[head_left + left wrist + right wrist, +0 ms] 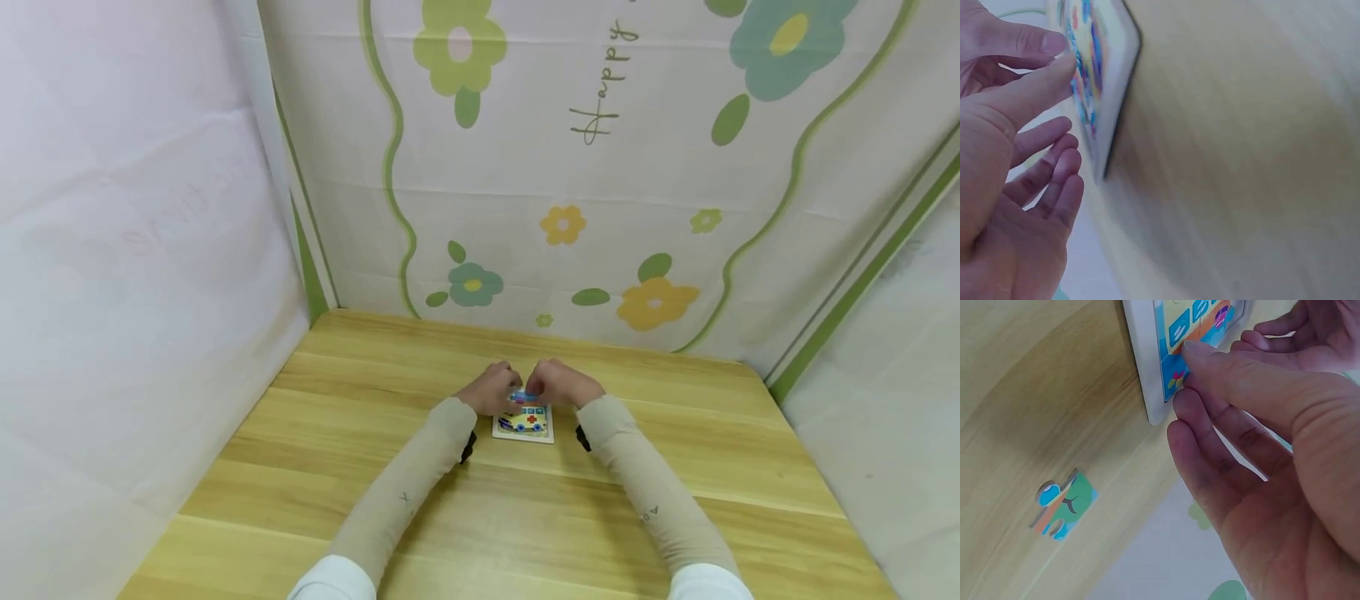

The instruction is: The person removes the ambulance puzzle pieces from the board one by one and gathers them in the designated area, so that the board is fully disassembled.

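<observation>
A puzzle board [507,437] with a white rim and a yellow ambulance picture [520,425] lies on the table between both hands. My left hand [491,388] is at its upper left, thumb close over the picture in the left wrist view, other fingers loose. My right hand [564,383] is at the upper right; its thumb [1200,350] touches a blue and orange part of the picture [1175,365] by the rim. The index fingertip sits close below. A loose puzzle piece [1067,505], green, orange and blue, lies beside the board, hidden in the head view.
The wooden table [495,517] ends at a white cloth wall [517,167] with printed flowers. More white cloth [127,250] hangs along the left, and another white panel [900,350] stands on the right. Both forearms reach across the table from the front.
</observation>
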Action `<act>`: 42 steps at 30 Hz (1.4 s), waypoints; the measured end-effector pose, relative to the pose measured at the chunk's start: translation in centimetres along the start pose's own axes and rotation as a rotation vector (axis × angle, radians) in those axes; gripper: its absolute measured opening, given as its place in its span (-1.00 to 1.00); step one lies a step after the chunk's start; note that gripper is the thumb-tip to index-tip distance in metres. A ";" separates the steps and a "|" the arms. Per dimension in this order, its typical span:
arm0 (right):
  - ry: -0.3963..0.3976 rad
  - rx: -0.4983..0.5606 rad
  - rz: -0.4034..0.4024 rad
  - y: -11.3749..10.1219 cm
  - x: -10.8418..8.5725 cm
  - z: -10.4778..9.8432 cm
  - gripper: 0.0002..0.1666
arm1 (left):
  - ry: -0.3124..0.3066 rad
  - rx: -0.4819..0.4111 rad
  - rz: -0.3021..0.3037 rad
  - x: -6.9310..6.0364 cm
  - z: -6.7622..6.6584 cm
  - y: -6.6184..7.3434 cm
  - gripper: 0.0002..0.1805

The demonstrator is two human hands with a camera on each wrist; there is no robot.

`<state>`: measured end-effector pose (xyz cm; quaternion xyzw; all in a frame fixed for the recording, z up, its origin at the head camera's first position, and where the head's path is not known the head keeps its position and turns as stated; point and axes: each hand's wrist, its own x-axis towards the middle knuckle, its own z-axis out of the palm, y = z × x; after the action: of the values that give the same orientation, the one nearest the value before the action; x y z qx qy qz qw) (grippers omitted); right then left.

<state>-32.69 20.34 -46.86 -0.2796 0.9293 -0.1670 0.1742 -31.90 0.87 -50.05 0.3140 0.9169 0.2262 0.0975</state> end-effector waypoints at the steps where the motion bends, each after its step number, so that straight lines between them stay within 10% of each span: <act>1: 0.002 0.003 -0.005 0.0 0.0 0.1 -0.89 | 0.003 -0.008 0.015 0.0 0.1 -0.2 -0.53; 8: 0.028 0.013 0.002 0.4 -0.1 0.4 -0.88 | 0.022 -0.051 0.095 0.4 0.9 -1.7 -0.57; 42: 0.025 -0.028 0.035 0.6 0.2 0.7 -0.83 | 0.000 -0.101 0.057 0.3 0.8 -1.9 -0.54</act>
<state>-32.78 20.54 -47.79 -0.2637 0.9384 -0.1543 0.1615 -32.88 0.06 -51.68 0.3346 0.8950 0.2748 0.1069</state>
